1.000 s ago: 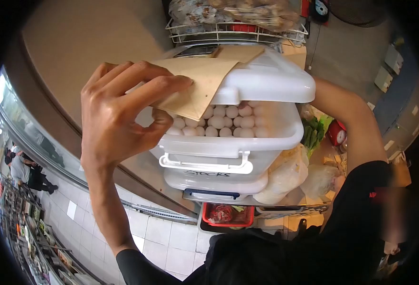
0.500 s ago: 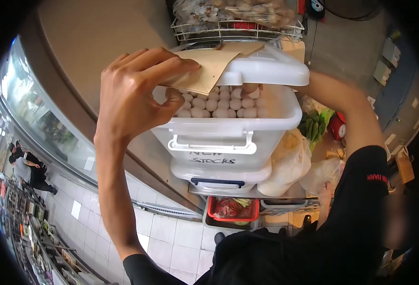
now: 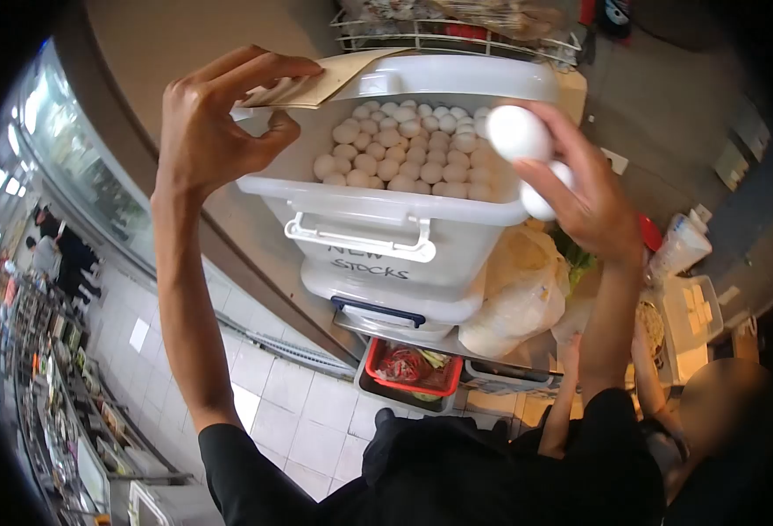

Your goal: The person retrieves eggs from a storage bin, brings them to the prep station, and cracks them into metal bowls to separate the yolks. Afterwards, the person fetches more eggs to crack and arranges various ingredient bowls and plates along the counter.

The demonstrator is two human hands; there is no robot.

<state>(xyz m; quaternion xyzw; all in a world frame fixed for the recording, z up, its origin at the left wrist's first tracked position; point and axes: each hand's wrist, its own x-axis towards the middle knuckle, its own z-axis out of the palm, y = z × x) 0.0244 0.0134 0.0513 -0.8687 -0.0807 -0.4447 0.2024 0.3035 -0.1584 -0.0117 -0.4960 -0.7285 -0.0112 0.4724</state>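
Note:
My left hand [image 3: 220, 118] grips the raised white lid [image 3: 465, 77] at its left end, fingers over a piece of brown cardboard [image 3: 334, 77] lying on it and thumb below. Under the lid stands a white plastic tub [image 3: 386, 206] marked "NEW STOCKS", holding many eggs [image 3: 404, 145] in layers. Beside the tub's right rim, my right hand [image 3: 584, 188] is closed around two white eggs, one egg [image 3: 520, 134] at the fingertips and another egg [image 3: 544, 191] lower in the palm.
Below the tub is a second container [image 3: 378, 313] with a dark blue handle. A filled plastic bag [image 3: 518, 289] sits to its right. Lower down is a red basket [image 3: 414, 368] with food. At right, a co-worker's hands [image 3: 570, 351] are near the counter; a wire rack [image 3: 457, 39] stands behind.
My right hand has come out of the tub with two eggs and moved to its right side. The lid is tilted up further, showing more eggs. My view has shifted slightly.

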